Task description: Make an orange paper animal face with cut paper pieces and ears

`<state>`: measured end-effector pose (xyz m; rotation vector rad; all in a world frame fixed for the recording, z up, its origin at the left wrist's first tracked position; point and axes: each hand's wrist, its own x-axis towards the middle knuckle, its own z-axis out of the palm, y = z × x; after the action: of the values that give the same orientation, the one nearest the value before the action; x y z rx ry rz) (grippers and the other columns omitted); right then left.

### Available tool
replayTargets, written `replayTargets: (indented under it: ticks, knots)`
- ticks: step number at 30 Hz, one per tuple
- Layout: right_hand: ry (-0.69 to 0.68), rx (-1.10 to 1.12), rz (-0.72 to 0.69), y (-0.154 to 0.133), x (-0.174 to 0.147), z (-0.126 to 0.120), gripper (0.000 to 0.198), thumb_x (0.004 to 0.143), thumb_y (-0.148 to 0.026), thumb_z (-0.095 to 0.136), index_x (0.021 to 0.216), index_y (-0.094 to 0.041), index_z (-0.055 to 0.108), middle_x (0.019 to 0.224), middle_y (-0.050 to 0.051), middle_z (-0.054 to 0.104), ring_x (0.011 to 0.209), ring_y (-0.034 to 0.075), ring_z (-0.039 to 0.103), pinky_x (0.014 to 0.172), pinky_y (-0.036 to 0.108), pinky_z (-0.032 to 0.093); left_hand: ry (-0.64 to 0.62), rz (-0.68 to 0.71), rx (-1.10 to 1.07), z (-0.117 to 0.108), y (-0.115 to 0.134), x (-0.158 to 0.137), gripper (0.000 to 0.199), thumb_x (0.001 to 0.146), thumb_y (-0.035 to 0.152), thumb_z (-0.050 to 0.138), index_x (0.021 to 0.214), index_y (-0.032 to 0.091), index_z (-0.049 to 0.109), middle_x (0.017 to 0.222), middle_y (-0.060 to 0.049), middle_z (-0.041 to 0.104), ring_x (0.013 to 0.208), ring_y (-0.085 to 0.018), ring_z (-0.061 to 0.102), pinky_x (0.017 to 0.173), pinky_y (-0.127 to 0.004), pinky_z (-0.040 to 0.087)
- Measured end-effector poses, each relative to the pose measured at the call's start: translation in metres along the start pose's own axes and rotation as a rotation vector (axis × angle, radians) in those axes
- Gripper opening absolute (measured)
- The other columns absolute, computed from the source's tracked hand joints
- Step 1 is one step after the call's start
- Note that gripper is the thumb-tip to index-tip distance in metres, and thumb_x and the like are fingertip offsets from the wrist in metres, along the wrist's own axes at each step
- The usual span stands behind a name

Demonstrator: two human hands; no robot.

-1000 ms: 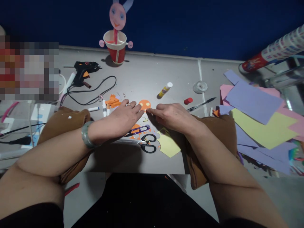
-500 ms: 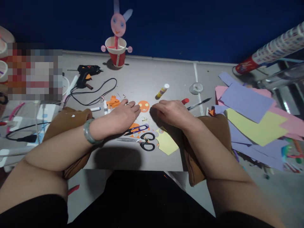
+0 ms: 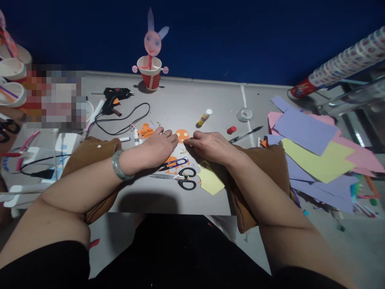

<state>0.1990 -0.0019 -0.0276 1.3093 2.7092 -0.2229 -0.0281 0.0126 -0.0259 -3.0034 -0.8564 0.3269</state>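
Note:
An orange paper disc (image 3: 182, 135) with pale yellow eye shapes lies flat on the table between my hands. My left hand (image 3: 161, 146), with a ring and a green bangle at the wrist, rests at the disc's left edge, fingers lying flat. At its lower right, the fingertips of my right hand (image 3: 207, 144) are drawn together and touch the disc; anything pinched there is hidden. Just below lie purple thread snips (image 3: 177, 163), black-handled scissors (image 3: 183, 177) and a cut yellow sheet (image 3: 211, 180). A glue stick (image 3: 204, 117) stands uncapped-end unclear, beyond my right hand.
A rabbit-faced paper cup (image 3: 150, 76) stands at the back. Left of it lies a black glue gun (image 3: 116, 97) with its cord. A tape roll (image 3: 244, 114), red cap (image 3: 232, 130) and pen (image 3: 246, 135) are at right, near coloured paper (image 3: 306, 128) and stacked cups (image 3: 343, 64).
My right hand has shifted left, its fingertips now reaching onto the orange disc. The left hand stays beside it. The whole view has shifted slightly.

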Motion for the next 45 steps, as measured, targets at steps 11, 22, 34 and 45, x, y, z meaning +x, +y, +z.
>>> replayTargets:
  ticks: [11,22,34,45]
  knots:
    - [-0.028,-0.019,-0.011,-0.001,0.001,0.003,0.050,0.098,-0.017,0.038,0.142,-0.029,0.059,0.101,0.008,0.063,0.064,0.014,0.041,0.060,0.031,0.019,0.005,-0.010,0.009,0.002,0.000,0.001,0.031,0.091,0.006,0.046,0.115,0.010,0.065,0.116,-0.015,0.069,0.105,-0.029,0.058,0.091,-0.043,0.036]
    - [0.058,0.055,-0.024,0.011,-0.004,0.006,0.052,0.092,-0.012,0.045,0.139,-0.029,0.062,0.108,0.008,0.064,0.073,0.015,0.048,0.063,0.029,0.025,0.020,0.001,0.028,0.006,-0.002,0.001,0.033,0.090,0.007,0.048,0.118,0.011,0.064,0.117,-0.014,0.069,0.105,-0.029,0.058,0.093,-0.045,0.037]
    - [0.075,0.116,-0.028,0.021,-0.007,0.007,0.058,0.090,-0.010,0.045,0.143,-0.029,0.058,0.108,0.008,0.064,0.082,0.017,0.055,0.065,0.027,0.030,0.017,0.005,0.022,0.003,-0.003,0.000,0.034,0.092,0.005,0.044,0.119,0.010,0.063,0.115,-0.014,0.069,0.103,-0.028,0.058,0.091,-0.044,0.036]
    - [-0.015,0.035,-0.016,0.012,-0.005,0.010,0.047,0.100,-0.020,0.044,0.143,-0.034,0.056,0.108,0.010,0.062,0.069,0.016,0.049,0.062,0.031,0.026,0.042,-0.005,0.007,0.005,-0.003,0.000,0.032,0.091,0.004,0.045,0.115,0.012,0.065,0.114,-0.014,0.069,0.103,-0.029,0.059,0.090,-0.044,0.037]
